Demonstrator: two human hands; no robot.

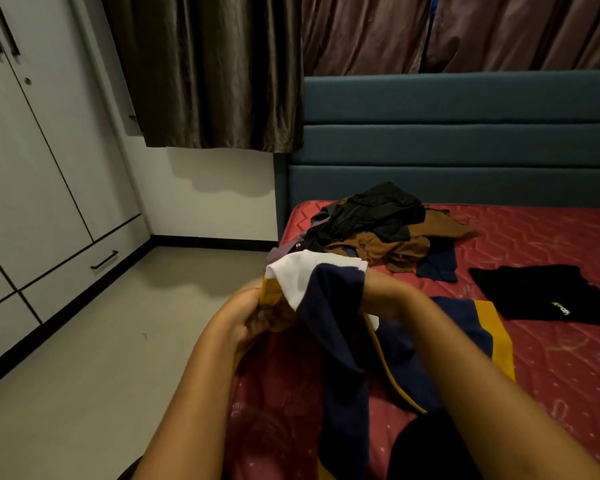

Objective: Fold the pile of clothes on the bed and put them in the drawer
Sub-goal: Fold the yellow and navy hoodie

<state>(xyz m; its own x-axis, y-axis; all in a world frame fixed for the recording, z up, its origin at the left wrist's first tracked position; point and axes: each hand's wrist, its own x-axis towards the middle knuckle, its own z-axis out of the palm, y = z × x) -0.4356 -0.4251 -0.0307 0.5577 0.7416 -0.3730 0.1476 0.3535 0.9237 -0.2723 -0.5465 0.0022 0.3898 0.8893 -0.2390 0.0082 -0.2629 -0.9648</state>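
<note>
Bare mattress (551,233) lies open along the far right, up to the headboard (465,147). The pile of clothes (378,223) fills the far left corner, a flat black shirt (534,292) the right middle, a navy-and-yellow garment (333,323) the near middle. Left of the mattress, open floor (111,334) runs to the wardrobe drawer (94,268).

dim, motion-blurred, wide-angle edge distortion

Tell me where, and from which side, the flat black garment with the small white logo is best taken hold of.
Probably the flat black garment with the white logo is best pinched at its left corner, coming low from the left over the red quilted mattress. It lies spread flat, so only edges offer loose cloth, and that corner lies uncovered.
</note>
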